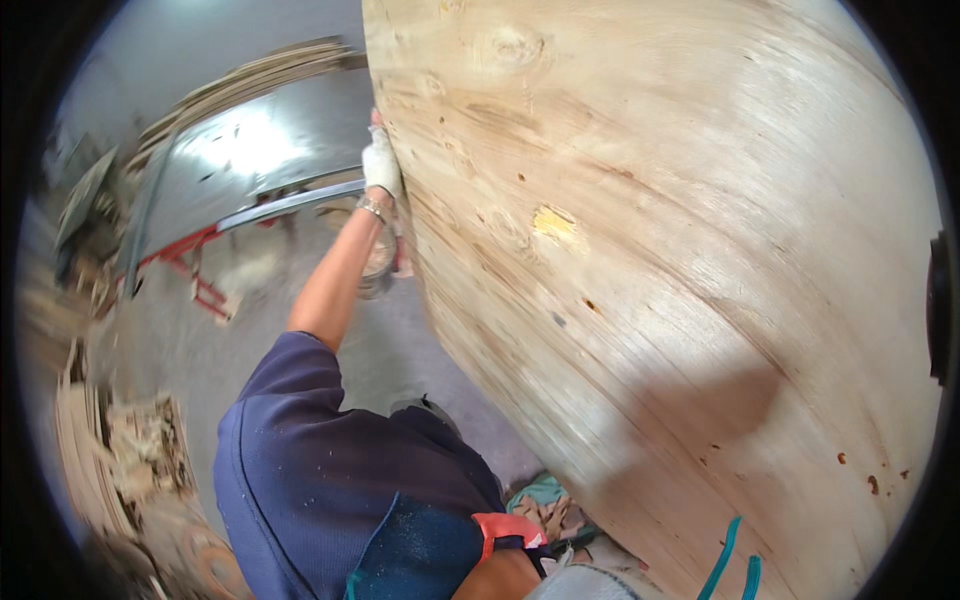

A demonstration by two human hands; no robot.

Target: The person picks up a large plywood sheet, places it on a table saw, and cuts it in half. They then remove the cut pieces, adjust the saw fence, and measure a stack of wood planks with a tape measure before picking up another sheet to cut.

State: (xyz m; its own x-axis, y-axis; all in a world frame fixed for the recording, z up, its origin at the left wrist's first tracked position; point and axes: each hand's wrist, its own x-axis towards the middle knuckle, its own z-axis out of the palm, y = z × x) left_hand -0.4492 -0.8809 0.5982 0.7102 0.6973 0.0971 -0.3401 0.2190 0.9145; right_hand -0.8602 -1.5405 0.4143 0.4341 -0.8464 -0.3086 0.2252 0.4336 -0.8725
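Note:
A large sheet of plywood stands tilted in front of me and fills the right side of the view. It has pale, streaked grain, dark knots and a yellow patch. My left hand, in a white fingerless-looking glove, grips the sheet's left edge at the end of my outstretched arm. Some of its fingers are hidden by the board. A metal-looking bracelet circles that wrist. My right hand does not show. A dark shadow falls across the lower part of the sheet.
A shiny metal-topped table with red legs stands at left, with stacked thin boards behind it. Wood scraps lie at lower left. Crumpled cloth lies below the sheet, and a red-and-black object is close to my body.

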